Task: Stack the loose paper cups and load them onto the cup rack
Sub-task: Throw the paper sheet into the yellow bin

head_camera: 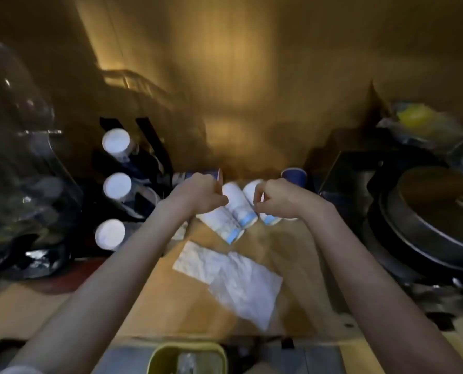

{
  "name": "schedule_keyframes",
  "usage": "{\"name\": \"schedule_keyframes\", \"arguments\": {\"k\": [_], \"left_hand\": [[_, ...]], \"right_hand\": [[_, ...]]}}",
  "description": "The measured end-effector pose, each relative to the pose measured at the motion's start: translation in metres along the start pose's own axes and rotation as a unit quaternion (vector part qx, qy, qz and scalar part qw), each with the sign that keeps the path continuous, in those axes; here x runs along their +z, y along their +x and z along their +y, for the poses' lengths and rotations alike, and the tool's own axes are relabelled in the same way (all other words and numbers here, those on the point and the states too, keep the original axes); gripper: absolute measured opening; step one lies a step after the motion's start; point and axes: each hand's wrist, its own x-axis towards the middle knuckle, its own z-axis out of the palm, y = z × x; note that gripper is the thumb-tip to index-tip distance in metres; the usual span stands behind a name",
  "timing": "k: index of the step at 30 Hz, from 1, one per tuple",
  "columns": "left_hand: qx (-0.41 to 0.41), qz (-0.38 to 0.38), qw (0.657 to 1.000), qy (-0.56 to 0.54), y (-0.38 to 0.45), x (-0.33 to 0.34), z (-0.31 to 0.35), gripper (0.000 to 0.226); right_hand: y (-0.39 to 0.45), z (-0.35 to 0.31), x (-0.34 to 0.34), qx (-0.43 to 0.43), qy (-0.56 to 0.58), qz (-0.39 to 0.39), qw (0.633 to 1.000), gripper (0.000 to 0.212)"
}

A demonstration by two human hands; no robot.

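Several white paper cups with blue bands [235, 211] lie on their sides in the middle of the wooden counter [171, 300]. My left hand [200, 193] hovers with curled fingers at their left end, touching or nearly touching one. My right hand [276, 198] pinches at the cup [252, 190] on the right. Behind the left hand lies a blue cup on its side [198, 175]. An upright blue cup [293, 176] stands behind the right hand. The black cup rack [133, 168] at left holds three stacks showing white round ends [116, 140]. The view is blurred.
Crumpled white paper [230, 276] lies on the counter in front of the cups. A clear dome-shaped container [17, 147] stands far left. A round dark appliance [435, 211] sits at right with cluttered bags behind. A yellow-rimmed container [187, 357] is at the near edge.
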Motion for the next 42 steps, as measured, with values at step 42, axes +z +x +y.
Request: {"name": "schedule_keyframes", "arguments": {"k": [42], "left_hand": [[-0.143,0.040,0.972,-0.182,-0.213,0.285,-0.186,0.020]], "right_hand": [[-0.079,-0.064,0.366,0.030,0.255,-0.041,0.966,0.036]]}}
